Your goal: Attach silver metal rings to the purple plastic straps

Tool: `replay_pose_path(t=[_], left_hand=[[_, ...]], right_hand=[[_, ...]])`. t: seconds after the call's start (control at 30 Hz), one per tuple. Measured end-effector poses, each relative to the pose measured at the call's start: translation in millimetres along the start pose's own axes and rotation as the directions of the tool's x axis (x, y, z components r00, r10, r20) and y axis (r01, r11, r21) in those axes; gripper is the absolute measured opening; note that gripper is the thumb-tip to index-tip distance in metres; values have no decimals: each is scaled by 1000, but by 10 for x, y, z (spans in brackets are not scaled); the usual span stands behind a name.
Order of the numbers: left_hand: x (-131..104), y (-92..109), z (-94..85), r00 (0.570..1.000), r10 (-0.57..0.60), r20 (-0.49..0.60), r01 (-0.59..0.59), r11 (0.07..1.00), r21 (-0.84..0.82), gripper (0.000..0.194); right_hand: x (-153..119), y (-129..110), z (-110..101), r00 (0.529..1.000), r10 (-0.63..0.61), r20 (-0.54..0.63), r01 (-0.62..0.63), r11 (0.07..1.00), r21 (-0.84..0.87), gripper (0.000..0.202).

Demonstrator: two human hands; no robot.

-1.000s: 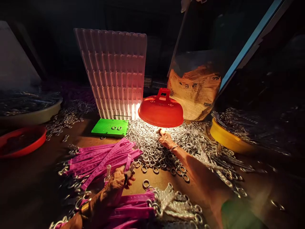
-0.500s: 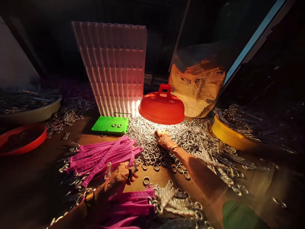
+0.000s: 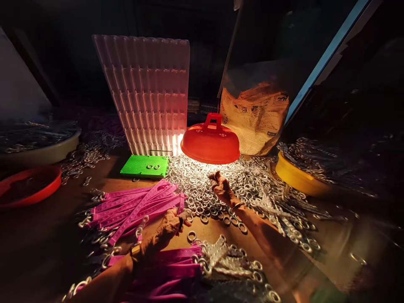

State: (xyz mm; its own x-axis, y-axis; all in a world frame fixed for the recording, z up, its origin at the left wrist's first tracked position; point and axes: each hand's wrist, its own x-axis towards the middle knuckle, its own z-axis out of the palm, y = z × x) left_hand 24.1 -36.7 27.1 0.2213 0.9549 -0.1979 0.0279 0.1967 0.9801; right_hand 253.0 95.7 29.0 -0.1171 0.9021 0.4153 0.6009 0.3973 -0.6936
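Observation:
My left hand (image 3: 170, 223) is closed around the end of a pink strap (image 3: 181, 203), with a metal ring by its fingertips. My right hand (image 3: 221, 185) is over the pile of metal rings (image 3: 202, 198); its fingers are bent together, and what they hold, if anything, is too small to make out. Pink straps (image 3: 135, 206) with rings at their ends lie left of my left hand. More pink straps (image 3: 176, 269) and pale braided strips (image 3: 221, 261) lie nearest to me.
A red lamp shade (image 3: 210, 145) hangs low over the rings. Behind stand a ribbed plastic panel (image 3: 148, 92) and a printed bag (image 3: 255, 118). A green perforated board (image 3: 139, 166) holds two rings. Basins stand at the sides: yellow (image 3: 296, 179), red (image 3: 55, 185) and pale (image 3: 57, 149).
My right hand has lifted slightly and turned over the rings. My left hand has moved a little up and right with the strap. The view has shifted slightly.

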Motion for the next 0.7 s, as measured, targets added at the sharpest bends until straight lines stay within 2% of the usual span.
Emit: replay_pose_path(t=[0.13,0.27,0.4,0.53,0.7], left_hand=[[-27,27,34,997,74,-38,-73,996,43,37],[-10,64,111,989,129,-75,-125,991,54,38],[3,30,135,984,146,-104,-151,988,-42,38],[-23,-1,109,985,95,-146,-110,989,-97,39],[27,-10,90,990,51,-128,-67,991,-117,25]], right_hand=[[-363,-254,88,1000,-15,24,7,959,284,23],[-664,-610,245,997,40,64,-62,921,384,34],[-816,-886,354,995,62,77,-89,896,435,41],[-842,-960,368,988,71,134,-127,875,467,43],[-802,-893,310,940,70,335,-220,874,434,29]])
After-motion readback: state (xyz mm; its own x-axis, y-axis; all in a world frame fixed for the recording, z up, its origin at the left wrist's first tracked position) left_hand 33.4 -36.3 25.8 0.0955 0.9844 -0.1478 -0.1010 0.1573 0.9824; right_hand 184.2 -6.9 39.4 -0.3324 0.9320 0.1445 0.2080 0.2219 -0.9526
